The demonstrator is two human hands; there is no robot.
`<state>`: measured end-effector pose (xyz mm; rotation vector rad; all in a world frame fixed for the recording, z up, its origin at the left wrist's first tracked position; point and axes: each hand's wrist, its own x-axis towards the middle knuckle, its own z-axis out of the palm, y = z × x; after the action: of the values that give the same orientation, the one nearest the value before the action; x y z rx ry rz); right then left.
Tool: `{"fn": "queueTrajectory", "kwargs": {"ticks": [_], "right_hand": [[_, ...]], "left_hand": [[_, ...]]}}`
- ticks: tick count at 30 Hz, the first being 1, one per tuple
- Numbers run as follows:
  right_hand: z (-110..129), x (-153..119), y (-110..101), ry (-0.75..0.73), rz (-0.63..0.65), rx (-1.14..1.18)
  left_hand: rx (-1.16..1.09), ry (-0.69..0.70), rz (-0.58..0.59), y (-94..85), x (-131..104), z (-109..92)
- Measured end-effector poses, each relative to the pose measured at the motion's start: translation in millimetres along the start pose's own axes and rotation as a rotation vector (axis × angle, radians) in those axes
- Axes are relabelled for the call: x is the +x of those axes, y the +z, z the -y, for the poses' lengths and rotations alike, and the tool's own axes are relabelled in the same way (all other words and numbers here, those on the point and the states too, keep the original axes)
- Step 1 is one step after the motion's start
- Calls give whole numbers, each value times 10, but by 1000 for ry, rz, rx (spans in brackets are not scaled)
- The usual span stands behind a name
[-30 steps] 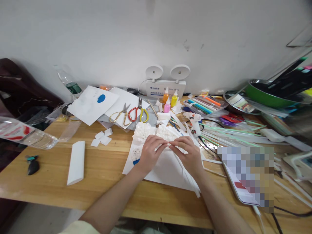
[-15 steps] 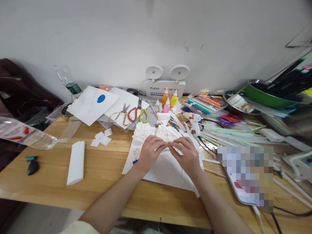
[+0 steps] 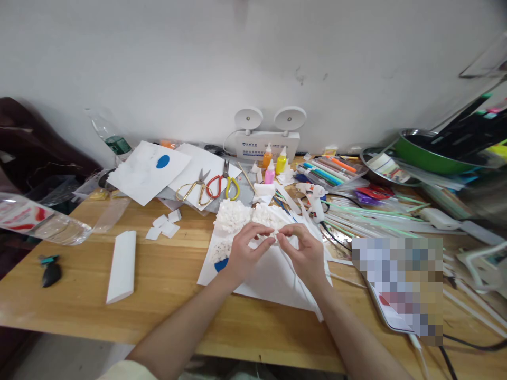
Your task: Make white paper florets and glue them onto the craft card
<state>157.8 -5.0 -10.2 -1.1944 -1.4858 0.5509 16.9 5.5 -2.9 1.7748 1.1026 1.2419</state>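
Observation:
Over a white sheet of paper, my left hand and my right hand meet fingertip to fingertip. Both pinch a small white piece, perhaps paper, between thumb and forefinger; its exact kind is too small to make out. Behind the hands lie two fluffy white clumps of small bits, one at the left and one at the right. Beside my left wrist is a speckled white patch with a blue shape under its lower edge.
Scissors, red-and-yellow pliers and small paint bottles stand or lie behind. A glue gun and many thin strips are to the right, with a phone-like device. Folded paper lies left.
My fingertips have parted slightly, and the small white piece now shows between them. More of the blue shape is uncovered beside my left wrist. The view has shifted a little.

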Motion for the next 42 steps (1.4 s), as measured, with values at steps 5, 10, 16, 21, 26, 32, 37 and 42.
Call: {"fn": "queueTrajectory", "kwargs": {"ticks": [5,10,16,21,26,32,37,42], "right_hand": [[-53,-50,75,149,39,189],[-35,-66,106,172,45,196],[-47,-20,37,130,24,168],[-306,153,-212,207,-305,-59],[-675,456,-466,272,-366,-598],[-854,717,-447,367,-142,-710],[-809,779,-508,273,-159,-592],[-583,637,-667,243,-195,-352]], "left_hand": [[-81,-37,-29,10,-4,-28],[-87,-42,-57,-14,-5,-29],[-113,-77,-72,-41,20,4],[-208,-176,-68,-52,30,28],[-255,-201,-66,-64,28,29],[-298,-249,-91,-94,48,27],[-364,-290,-107,-111,65,20],[-469,-353,-124,-96,64,30]]}}
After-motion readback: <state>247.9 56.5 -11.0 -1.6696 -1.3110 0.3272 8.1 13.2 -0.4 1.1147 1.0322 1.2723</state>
